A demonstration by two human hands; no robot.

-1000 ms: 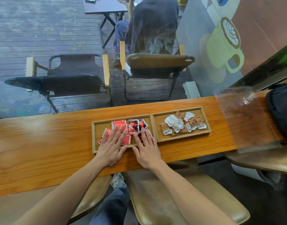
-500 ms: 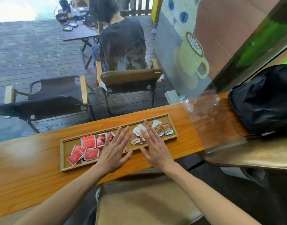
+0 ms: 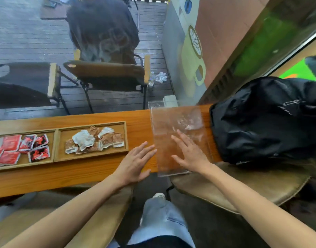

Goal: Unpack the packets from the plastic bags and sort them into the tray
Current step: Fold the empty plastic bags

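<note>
Hands flat, fingers spread: left hand [image 3: 135, 162] on counter [image 3: 46, 178] by plastic bag [image 3: 176, 140], right hand [image 3: 190, 154] pressing on it. Bag looks empty. Beyond, tray [image 3: 126, 136] holds brown packets [image 3: 94, 140] and red packets [image 3: 19, 149], sorted; task prob. near done. Tray's left end cut off.

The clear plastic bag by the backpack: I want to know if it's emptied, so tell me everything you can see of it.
The clear plastic bag is a flat, transparent, glossy rectangle lying on the wooden counter between the tray and the black backpack. Its near end overhangs the counter's edge. No packets show inside; the wood shows through. The right hand rests flat on it with fingers spread; the left hand lies at its left edge.
</note>
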